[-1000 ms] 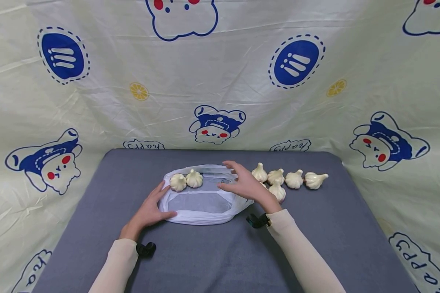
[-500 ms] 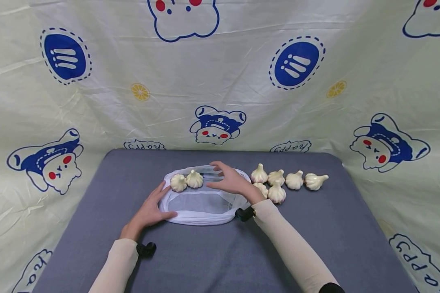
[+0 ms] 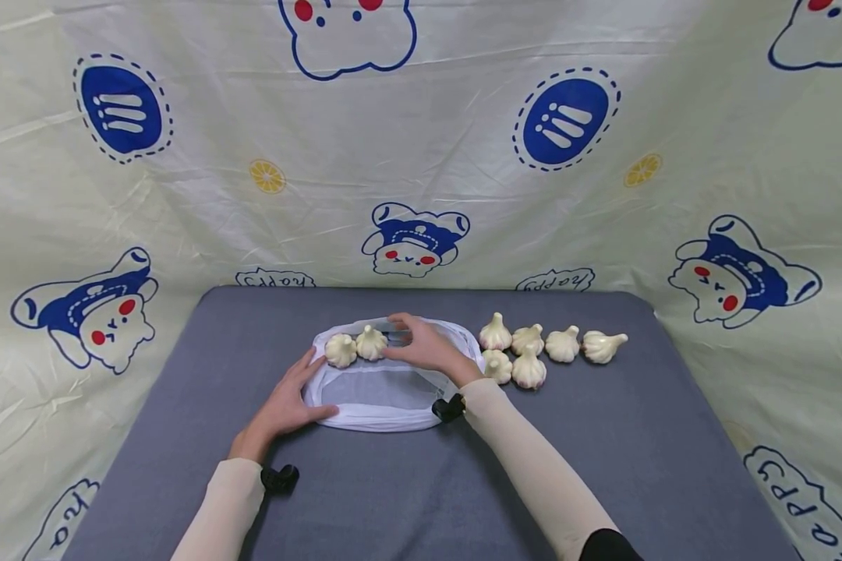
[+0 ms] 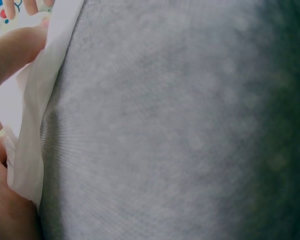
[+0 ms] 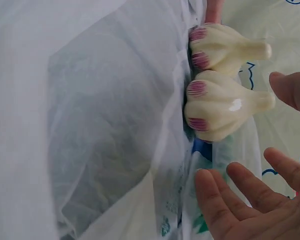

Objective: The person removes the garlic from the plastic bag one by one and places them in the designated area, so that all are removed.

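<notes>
Left hand is resting wide against the translucent white plastic bag at nine o'clock | right hand is hovering wide, just beside two round cream-white garlic bulbs lying inside at ten | six similar bulbs are sitting on the grey cloth-covered table at three

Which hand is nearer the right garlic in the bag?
Right. The right hand is beside that garlic; the left hand is at the left edge of the bag, beyond the other garlic.

Bag common to all views.
</notes>
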The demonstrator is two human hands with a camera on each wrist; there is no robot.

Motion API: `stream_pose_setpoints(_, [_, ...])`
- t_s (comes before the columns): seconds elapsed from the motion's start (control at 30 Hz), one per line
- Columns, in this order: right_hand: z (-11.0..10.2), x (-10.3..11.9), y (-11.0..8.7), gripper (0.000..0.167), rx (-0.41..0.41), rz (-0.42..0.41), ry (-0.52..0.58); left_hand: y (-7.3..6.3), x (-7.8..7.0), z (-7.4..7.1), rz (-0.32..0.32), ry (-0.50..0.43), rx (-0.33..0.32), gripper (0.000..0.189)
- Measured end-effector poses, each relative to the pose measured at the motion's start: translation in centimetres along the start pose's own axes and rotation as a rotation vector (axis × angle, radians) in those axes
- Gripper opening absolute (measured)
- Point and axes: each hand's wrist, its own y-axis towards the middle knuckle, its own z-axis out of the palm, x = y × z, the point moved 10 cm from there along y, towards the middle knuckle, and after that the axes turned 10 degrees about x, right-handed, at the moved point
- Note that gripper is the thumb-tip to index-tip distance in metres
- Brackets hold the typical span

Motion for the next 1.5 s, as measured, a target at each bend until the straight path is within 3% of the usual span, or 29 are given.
stream_pose_setpoints(0.2, [0.5, -0.4, 0.7, 0.067, -0.008, 0.029, 0.009, 0.0, -0.1, -0.1, 0.004, -0.003, -0.003, 0.100])
stream_pose_setpoints(0.87, [1.6, 0.1, 2.6, 0.053, -0.033, -0.053, -0.040, 0.0, 0.1, -0.1, 0.014, -0.012, -0.016, 0.098])
stream_pose_setpoints(1.5, [2.1, -0.1, 2.8, 0.043, -0.047, -0.033, -0.018, 0.1, 0.0, -0.1, 0.026, -0.015, -0.027, 0.098])
